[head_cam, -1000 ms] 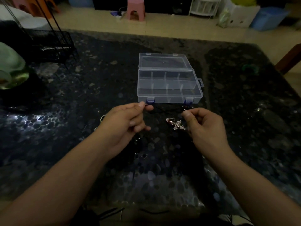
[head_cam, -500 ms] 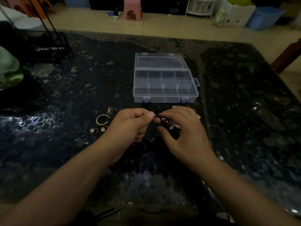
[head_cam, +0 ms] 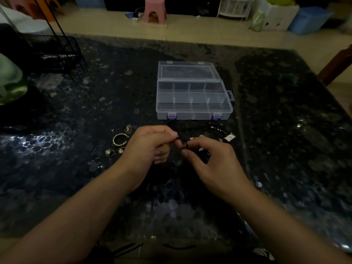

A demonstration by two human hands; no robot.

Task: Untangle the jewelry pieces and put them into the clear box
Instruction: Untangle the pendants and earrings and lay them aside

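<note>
A thin black cord point(head_cam: 185, 144) is pinched between both hands just in front of the clear box point(head_cam: 192, 96), above the dark table point(head_cam: 285, 130). The left hand point(head_cam: 150, 144) pinches it between thumb and forefinger, its other fingers curled under. The right hand point(head_cam: 211, 159) pinches the same cord at its thumb and fingertip, the remaining fingers loosely bent. The two pinch points are close together, almost touching.

More dark cord and small silver pieces point(head_cam: 215, 130) lie in a tangle on the table between the hands and the front wall of the box; how they are knotted is too dark to tell. A small silver square charm point(head_cam: 229, 137) lies at the tangle's right end, in front of the box's right corner.

In front of the box and to its left, a gold twisted ring point(head_cam: 120, 139) lies flat, with a small gold piece point(head_cam: 128, 129) just behind it and two small rings point(head_cam: 114, 151) nearer the person.

The box stands open, lid laid back, its compartments divided in two rows, blue latches on the front.

Far left of the box stands a black wire rack point(head_cam: 55, 52). Beyond the table, on the floor, is a pink stool point(head_cam: 155, 9).
</note>
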